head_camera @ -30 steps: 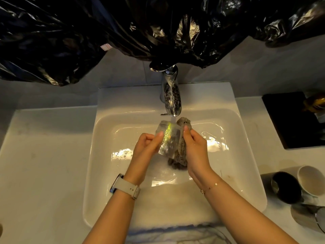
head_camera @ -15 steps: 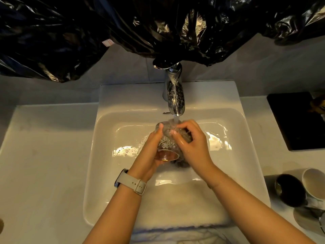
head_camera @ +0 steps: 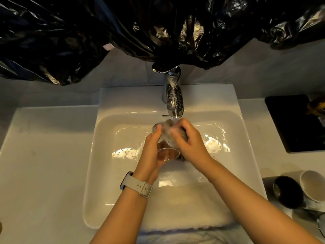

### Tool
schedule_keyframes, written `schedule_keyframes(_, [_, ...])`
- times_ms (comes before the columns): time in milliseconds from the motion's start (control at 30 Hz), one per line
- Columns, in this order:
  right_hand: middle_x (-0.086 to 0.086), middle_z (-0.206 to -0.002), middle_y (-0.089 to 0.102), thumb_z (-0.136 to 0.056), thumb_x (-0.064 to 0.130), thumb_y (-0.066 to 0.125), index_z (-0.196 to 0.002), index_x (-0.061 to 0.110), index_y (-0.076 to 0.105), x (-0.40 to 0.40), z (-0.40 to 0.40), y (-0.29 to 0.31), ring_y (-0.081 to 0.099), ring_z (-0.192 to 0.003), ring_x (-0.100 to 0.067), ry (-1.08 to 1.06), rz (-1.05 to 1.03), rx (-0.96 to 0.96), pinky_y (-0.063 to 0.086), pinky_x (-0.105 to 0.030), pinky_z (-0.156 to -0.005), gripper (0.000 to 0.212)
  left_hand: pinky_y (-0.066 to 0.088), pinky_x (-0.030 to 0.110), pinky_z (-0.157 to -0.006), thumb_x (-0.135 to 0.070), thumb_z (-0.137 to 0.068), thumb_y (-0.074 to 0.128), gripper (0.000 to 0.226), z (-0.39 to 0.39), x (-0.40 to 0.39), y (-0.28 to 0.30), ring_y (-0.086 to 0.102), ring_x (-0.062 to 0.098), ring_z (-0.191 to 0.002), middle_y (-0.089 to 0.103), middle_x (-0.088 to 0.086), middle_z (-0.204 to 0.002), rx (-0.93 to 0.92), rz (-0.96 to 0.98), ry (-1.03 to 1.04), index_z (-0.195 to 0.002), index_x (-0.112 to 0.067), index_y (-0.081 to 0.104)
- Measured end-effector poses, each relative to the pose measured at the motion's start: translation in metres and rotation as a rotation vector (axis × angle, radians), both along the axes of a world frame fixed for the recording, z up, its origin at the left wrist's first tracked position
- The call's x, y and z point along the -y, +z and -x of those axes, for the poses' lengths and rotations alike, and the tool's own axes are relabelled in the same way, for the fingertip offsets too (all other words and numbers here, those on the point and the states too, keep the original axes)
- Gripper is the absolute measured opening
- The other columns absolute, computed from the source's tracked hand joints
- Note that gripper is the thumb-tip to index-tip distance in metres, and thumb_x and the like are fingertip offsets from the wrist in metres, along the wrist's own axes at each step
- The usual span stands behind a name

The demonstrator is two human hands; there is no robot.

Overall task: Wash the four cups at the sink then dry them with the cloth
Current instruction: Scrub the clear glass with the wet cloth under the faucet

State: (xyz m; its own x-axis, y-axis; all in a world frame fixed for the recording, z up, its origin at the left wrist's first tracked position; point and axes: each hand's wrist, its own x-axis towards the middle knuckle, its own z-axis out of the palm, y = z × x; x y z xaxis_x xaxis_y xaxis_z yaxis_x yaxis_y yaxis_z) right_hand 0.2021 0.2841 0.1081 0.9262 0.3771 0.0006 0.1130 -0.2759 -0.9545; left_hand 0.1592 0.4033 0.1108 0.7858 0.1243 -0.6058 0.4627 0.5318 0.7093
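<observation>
**Under the tap, scrubbing the glass**

Under the faucet [head_camera: 173,101] my hands have shifted up into the stream since a moment ago — left hand [head_camera: 152,152] gripping the glass cup [head_camera: 167,152], right hand [head_camera: 190,143] wrapped round the cloth [head_camera: 168,128], rubbing it. First cup, I judge; others [head_camera: 288,191] wait on the white table [head_camera: 44,155] beside the sink [head_camera: 109,155], under black plastic sheeting [head_camera: 123,29].
</observation>
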Motion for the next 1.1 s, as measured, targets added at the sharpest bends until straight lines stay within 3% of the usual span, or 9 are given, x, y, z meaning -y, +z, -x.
schedule_keyframes(100, [0.005,-0.085,0.056,-0.092,0.02,0.058,-0.09,0.016,0.054,0.005,0.02,0.004,0.054,-0.075,-0.004,0.112,-0.003,0.05,0.044,-0.017,-0.064,0.006,0.059,0.044,-0.082,-0.049,-0.093,0.053,0.052,0.0,-0.006,0.001,0.07,0.033,-0.104,0.07,0.02,-0.116,0.009,-0.018,0.035,-0.126,-0.01,0.062])
schedule_keyframes(233, [0.009,-0.082,0.057,-0.096,0.014,0.057,-0.093,0.011,0.054,-0.003,-0.003,0.007,0.054,-0.07,0.002,-0.059,-0.046,-0.06,0.044,-0.016,-0.063,0.005,0.058,0.046,-0.082,-0.046,-0.099,0.049,0.041,-0.001,0.001,0.0,0.071,0.028,-0.102,0.071,0.013,-0.115,0.068,-0.043,-0.052,-0.127,-0.019,0.063])
schedule_keyframes(333, [0.017,-0.076,0.056,-0.094,0.015,0.058,-0.088,0.014,0.053,0.001,0.008,0.003,0.053,-0.07,0.001,-0.053,-0.079,-0.048,0.043,-0.016,-0.064,0.008,0.059,0.041,-0.076,-0.042,-0.099,0.05,0.038,0.001,0.0,0.001,0.072,0.027,-0.091,0.074,0.013,-0.103,0.039,0.023,-0.015,-0.119,-0.015,0.067])
schedule_keyframes(500, [0.016,-0.083,0.063,-0.096,0.012,0.056,-0.09,0.014,0.059,0.01,0.017,0.003,0.06,-0.079,0.001,-0.063,-0.163,-0.18,0.047,-0.014,-0.073,0.006,0.054,0.042,-0.087,-0.042,-0.1,0.047,0.039,0.003,-0.004,0.002,0.071,0.025,-0.092,0.075,0.013,-0.102,0.025,0.108,0.022,-0.1,-0.016,0.075])
schedule_keyframes(667, [0.008,-0.083,0.063,-0.097,0.013,0.054,-0.096,0.01,0.06,0.009,0.007,0.005,0.061,-0.071,0.004,-0.302,-0.263,-0.306,0.048,-0.014,-0.063,0.007,0.054,0.04,-0.088,-0.039,-0.1,0.047,0.04,0.008,0.008,0.006,0.069,0.023,-0.099,0.071,0.01,-0.113,0.058,0.155,0.074,-0.118,-0.011,0.069])
schedule_keyframes(767, [0.005,-0.089,0.064,-0.097,0.014,0.055,-0.098,0.01,0.061,0.013,0.006,0.005,0.061,-0.077,0.002,-0.357,-0.207,-0.261,0.049,-0.015,-0.066,0.007,0.057,0.03,-0.082,-0.04,-0.104,0.037,0.045,0.01,0.004,0.006,0.069,0.024,-0.107,0.074,0.009,-0.112,0.037,0.039,-0.043,-0.12,-0.01,0.066])
schedule_keyframes(867, [0.003,-0.09,0.063,-0.095,0.018,0.058,-0.095,0.014,0.059,0.013,0.011,0.005,0.06,-0.082,-0.005,-0.355,-0.11,-0.116,0.049,-0.017,-0.071,0.004,0.058,0.043,-0.088,-0.039,-0.106,0.033,0.049,0.006,0.002,0.009,0.071,0.03,-0.099,0.074,0.016,-0.108,-0.043,-0.008,-0.114,-0.124,-0.003,0.063])
schedule_keyframes(1000, [0.0,-0.09,0.06,-0.091,0.022,0.057,-0.093,0.018,0.056,0.003,0.021,0.008,0.059,-0.083,-0.007,-0.265,-0.075,0.028,0.048,-0.017,-0.071,0.005,0.059,0.043,-0.082,-0.05,-0.098,0.044,0.047,0.0,-0.004,0.02,0.072,0.027,-0.097,0.074,0.011,-0.109,0.027,0.072,-0.168,-0.121,-0.015,0.067])
schedule_keyframes(1100, [-0.002,-0.095,0.06,-0.091,0.019,0.059,-0.096,0.015,0.059,0.002,0.014,0.01,0.059,-0.085,-0.006,-0.2,-0.039,0.093,0.044,-0.01,-0.071,0.006,0.056,0.041,-0.081,-0.045,-0.093,0.055,0.043,0.0,-0.006,0.018,0.07,0.024,-0.099,0.072,0.011,-0.113,0.031,0.151,-0.207,-0.123,-0.018,0.067])
